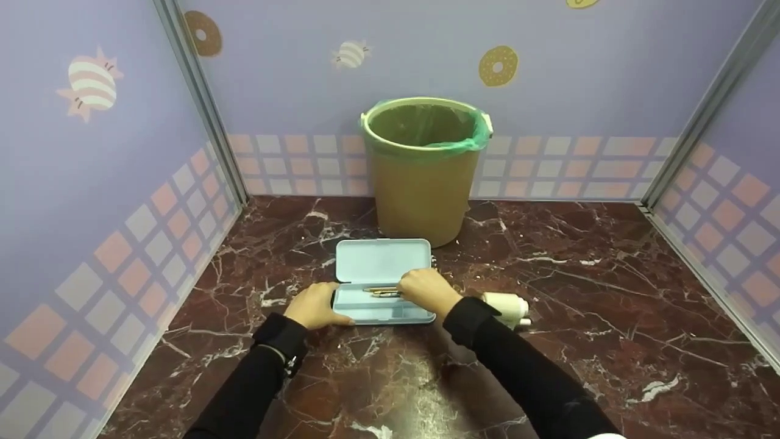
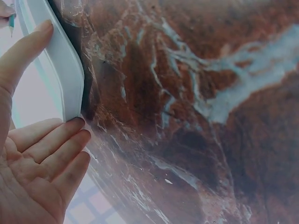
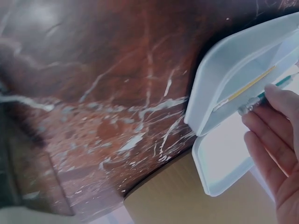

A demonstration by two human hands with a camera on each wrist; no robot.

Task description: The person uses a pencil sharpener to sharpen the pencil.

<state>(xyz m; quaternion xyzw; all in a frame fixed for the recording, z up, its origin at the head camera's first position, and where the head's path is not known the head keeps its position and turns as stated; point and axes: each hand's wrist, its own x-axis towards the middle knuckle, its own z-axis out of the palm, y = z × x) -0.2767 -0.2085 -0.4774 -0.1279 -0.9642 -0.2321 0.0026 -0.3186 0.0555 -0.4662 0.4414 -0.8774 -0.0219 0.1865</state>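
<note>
A light blue pencil case (image 1: 359, 303) lies on the table with its lid (image 1: 382, 261) raised toward the back. My left hand (image 1: 312, 305) holds its left end, the thumb along the front wall and the fingers around the corner. Over the right part of the case, my right hand (image 1: 428, 288) pinches a slim teal pencil (image 3: 284, 81) between thumb and fingers. A small clear piece (image 3: 250, 105) shows at one end of it. Inside the case lies a yellow pencil (image 3: 247, 88), seen in the right wrist view.
A tan bin (image 1: 425, 195) with a green liner stands behind the case. A cream-coloured device (image 1: 507, 305) sits right of the case, partly behind the right sleeve. Small crumbs dot the marbled table (image 1: 585, 317). Patterned walls enclose three sides.
</note>
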